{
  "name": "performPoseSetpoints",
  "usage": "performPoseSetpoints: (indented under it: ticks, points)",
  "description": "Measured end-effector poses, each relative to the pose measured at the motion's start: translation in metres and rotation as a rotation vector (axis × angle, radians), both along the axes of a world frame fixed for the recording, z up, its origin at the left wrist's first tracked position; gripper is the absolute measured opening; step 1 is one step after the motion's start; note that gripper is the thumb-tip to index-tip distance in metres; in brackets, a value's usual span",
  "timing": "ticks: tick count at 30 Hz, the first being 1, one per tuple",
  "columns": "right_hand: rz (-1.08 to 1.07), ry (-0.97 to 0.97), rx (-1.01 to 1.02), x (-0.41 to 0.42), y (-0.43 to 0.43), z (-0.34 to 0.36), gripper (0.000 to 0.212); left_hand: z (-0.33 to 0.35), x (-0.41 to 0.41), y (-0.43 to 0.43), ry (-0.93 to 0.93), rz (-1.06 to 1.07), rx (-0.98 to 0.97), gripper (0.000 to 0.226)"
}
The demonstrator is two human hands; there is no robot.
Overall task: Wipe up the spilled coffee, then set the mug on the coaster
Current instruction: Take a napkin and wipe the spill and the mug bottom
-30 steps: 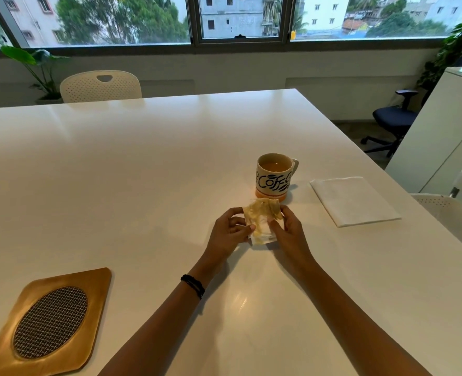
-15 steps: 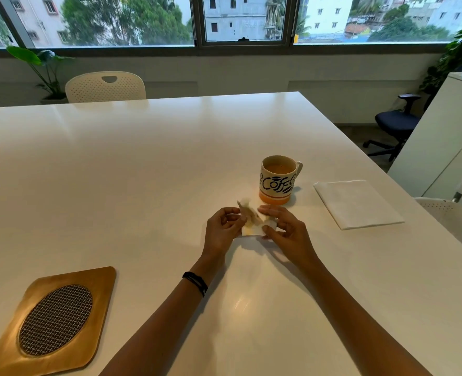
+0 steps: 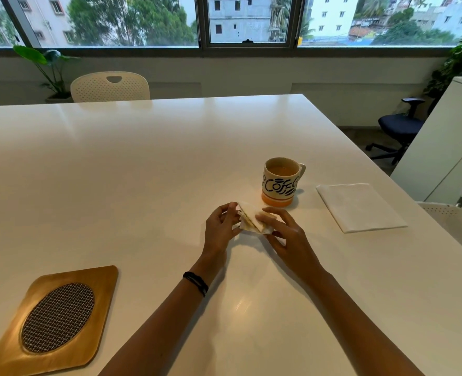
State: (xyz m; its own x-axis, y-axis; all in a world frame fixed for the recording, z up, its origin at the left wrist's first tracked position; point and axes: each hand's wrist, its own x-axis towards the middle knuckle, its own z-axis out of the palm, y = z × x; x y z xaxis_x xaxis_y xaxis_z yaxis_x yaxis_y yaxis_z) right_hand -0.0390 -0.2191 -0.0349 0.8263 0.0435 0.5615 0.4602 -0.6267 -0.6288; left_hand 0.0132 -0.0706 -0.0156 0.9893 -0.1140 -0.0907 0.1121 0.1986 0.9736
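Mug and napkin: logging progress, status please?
Left hand and right hand both pinching the stained napkin. Mug on table, coaster bare at near left. Path between clear.

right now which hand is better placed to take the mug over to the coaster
Probably the right hand: it is nearest the mug, whose handle faces right. Both hands hold the stained napkin, so the left hand could keep it. The coaster lies far left.
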Motion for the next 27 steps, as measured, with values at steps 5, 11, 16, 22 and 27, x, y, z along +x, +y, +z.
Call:
performPoseSetpoints:
  ticks: [5,11,16,22,27]
  points:
    - [0.030,0.013,-0.222,-0.002,-0.001,0.000,0.049,-0.001,-0.002,0.001,-0.032,-0.005,0.067,0.043]
    - [0.044,-0.023,-0.265,-0.006,0.000,0.005,0.043,-0.004,-0.001,0.002,-0.114,-0.020,0.141,0.051]
    - [-0.003,0.063,0.030,-0.006,-0.001,0.008,0.043,-0.002,-0.002,0.000,-0.244,-0.055,0.282,0.056]
    - [-0.108,0.028,0.178,0.000,-0.004,0.013,0.036,0.001,-0.008,-0.008,-0.391,-0.182,0.344,0.054]
    - [-0.085,0.212,0.311,0.000,-0.016,0.017,0.025,0.004,-0.005,-0.007,-0.388,-0.244,0.309,0.036]
